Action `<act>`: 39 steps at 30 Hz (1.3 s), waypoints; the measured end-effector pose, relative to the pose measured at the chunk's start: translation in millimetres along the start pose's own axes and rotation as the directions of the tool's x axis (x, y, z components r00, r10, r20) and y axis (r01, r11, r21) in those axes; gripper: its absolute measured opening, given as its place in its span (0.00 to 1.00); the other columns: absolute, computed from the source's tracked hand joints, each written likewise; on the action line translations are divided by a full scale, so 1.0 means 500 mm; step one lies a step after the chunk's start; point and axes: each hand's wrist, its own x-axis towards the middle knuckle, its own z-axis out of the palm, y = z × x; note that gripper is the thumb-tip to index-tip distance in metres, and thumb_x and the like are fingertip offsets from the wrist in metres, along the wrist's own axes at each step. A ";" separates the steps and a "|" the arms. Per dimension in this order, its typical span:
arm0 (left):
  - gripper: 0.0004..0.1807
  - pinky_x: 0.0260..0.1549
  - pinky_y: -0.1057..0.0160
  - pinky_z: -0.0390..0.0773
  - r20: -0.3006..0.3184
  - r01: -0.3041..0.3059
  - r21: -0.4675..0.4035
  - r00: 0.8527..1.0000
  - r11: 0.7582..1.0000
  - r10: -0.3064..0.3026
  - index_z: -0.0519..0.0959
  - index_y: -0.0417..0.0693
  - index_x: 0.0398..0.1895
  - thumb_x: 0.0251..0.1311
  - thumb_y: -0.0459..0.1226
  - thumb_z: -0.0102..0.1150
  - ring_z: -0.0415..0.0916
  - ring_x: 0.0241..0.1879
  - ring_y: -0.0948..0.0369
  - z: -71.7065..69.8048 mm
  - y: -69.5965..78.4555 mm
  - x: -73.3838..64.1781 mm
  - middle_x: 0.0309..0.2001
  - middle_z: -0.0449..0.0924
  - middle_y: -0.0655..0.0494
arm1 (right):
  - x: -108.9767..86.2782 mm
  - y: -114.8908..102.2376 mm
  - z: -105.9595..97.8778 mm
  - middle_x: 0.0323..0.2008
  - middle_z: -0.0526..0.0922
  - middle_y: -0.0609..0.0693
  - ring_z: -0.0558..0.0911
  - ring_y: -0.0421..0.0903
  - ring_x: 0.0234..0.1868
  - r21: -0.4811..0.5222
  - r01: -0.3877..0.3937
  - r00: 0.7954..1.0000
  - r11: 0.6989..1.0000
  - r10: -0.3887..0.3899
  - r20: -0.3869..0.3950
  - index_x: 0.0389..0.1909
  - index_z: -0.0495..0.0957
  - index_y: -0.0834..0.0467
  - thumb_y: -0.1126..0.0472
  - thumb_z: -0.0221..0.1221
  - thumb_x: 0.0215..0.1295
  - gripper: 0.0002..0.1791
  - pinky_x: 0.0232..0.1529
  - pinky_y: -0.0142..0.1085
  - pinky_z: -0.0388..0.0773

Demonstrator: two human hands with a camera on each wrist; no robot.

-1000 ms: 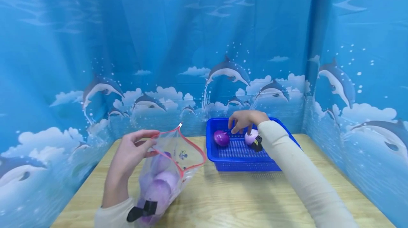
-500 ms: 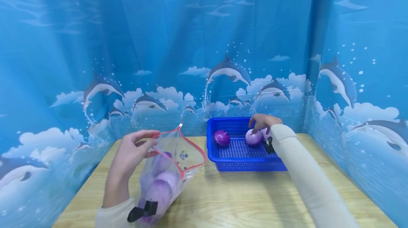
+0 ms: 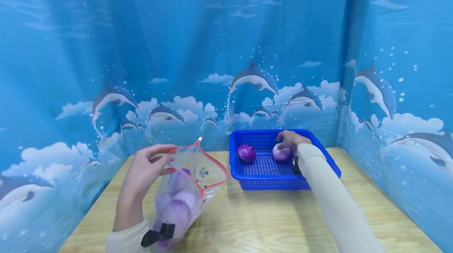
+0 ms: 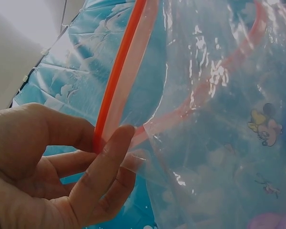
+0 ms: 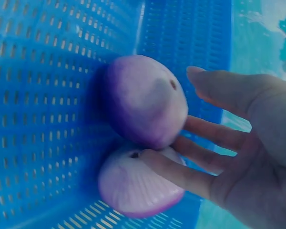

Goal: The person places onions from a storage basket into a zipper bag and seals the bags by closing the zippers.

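Observation:
My left hand pinches the red-edged mouth of a clear zip bag, which gapes toward the right. Several purple onions lie inside it, seen through the plastic. Over the right part of a blue basket is my right hand, fingers spread and fairly straight. In the right wrist view, its fingers reach around a pale purple onion and a second, ribbed one, with a fingertip at the second. The thumb stands apart from the upper onion. A darker, glossy onion sits at the basket's left.
The basket stands toward the back of a wooden table, right of the bag. A blue curtain printed with dolphins hangs behind and at the sides. A black strap piece shows at the left sleeve, overlapping the bag.
My right hand has moved from the basket's middle to the right, then down and slightly back left over the pale onions. The left hand and bag stay in place.

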 end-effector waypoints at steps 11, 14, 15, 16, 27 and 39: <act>0.21 0.48 0.62 0.89 -0.012 -0.023 0.001 1.000 1.000 0.023 0.75 0.40 0.68 0.75 0.32 0.50 0.79 0.60 0.49 -0.003 0.000 0.000 0.70 0.73 0.41 | 0.020 0.009 0.029 0.66 0.73 0.71 0.81 0.59 0.52 0.014 0.016 0.998 1.000 -0.015 -0.061 0.64 0.76 0.63 0.64 0.64 0.68 0.24 0.33 0.41 0.87; 0.21 0.48 0.62 0.89 -0.013 -0.027 0.002 1.000 1.000 0.027 0.75 0.40 0.69 0.75 0.32 0.50 0.79 0.61 0.47 -0.003 0.000 0.001 0.70 0.73 0.40 | 0.020 0.007 0.027 0.67 0.73 0.71 0.82 0.60 0.53 0.006 0.023 0.998 1.000 -0.023 -0.053 0.64 0.77 0.62 0.64 0.65 0.66 0.25 0.34 0.42 0.87; 0.21 0.48 0.62 0.89 -0.013 -0.028 0.003 1.000 1.000 0.028 0.75 0.40 0.69 0.75 0.32 0.49 0.79 0.61 0.47 -0.003 0.001 0.001 0.69 0.73 0.40 | 0.020 0.007 0.027 0.67 0.73 0.70 0.81 0.60 0.54 0.011 0.020 0.999 1.000 -0.020 -0.048 0.64 0.77 0.62 0.64 0.66 0.66 0.25 0.35 0.42 0.87; 0.21 0.48 0.62 0.89 -0.012 -0.027 0.003 1.000 1.000 0.027 0.75 0.40 0.69 0.75 0.32 0.49 0.79 0.62 0.46 -0.003 0.001 0.000 0.69 0.73 0.39 | 0.021 0.007 0.027 0.67 0.73 0.70 0.81 0.60 0.54 0.017 0.019 0.999 1.000 -0.018 -0.043 0.64 0.77 0.62 0.64 0.66 0.66 0.25 0.35 0.42 0.87; 0.21 0.48 0.62 0.89 -0.012 -0.015 0.014 1.000 1.000 0.016 0.75 0.41 0.68 0.76 0.33 0.50 0.78 0.63 0.46 -0.003 0.000 0.000 0.70 0.73 0.40 | 0.016 -0.002 0.018 0.50 0.78 0.62 0.77 0.54 0.49 0.165 0.021 0.997 0.986 -0.032 0.063 0.59 0.81 0.61 0.71 0.70 0.54 0.28 0.39 0.40 0.87; 0.21 0.48 0.62 0.89 -0.012 -0.016 0.014 1.000 1.000 0.016 0.75 0.41 0.68 0.76 0.34 0.51 0.78 0.63 0.47 -0.003 -0.003 0.000 0.70 0.72 0.42 | -0.032 -0.066 -0.037 0.65 0.74 0.68 0.79 0.64 0.62 0.091 0.108 0.981 0.990 -0.121 0.155 0.63 0.79 0.62 0.67 0.68 0.63 0.26 0.40 0.50 0.91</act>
